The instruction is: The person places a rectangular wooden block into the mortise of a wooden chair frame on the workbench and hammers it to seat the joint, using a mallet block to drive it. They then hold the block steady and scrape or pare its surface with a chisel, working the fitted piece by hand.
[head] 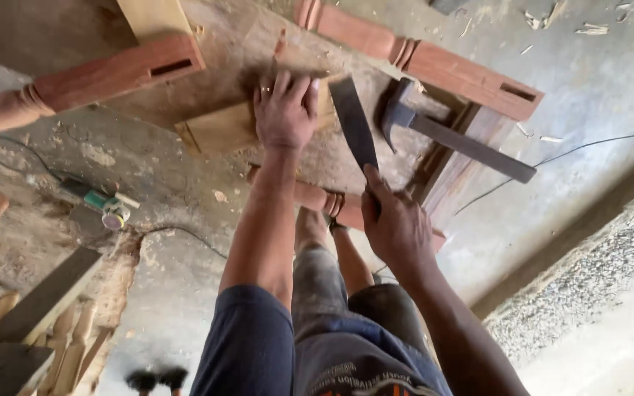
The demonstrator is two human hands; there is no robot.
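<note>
Our left hand (284,110) lies flat and open on the small wood block (221,128) on the table (141,110), our right hand (398,224) grips the chisel (354,121) low down, which looks stiff, heavy and sharp, left of the hammer (449,136).

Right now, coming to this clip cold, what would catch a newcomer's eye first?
At centre, the right hand grips a broad flat chisel pointing up at a worn wooden board, while the left hand lies flat on a pale wood piece there. Just right of the blade lies a hammer, and reddish turned legs with mortise slots frame the board.
</note>
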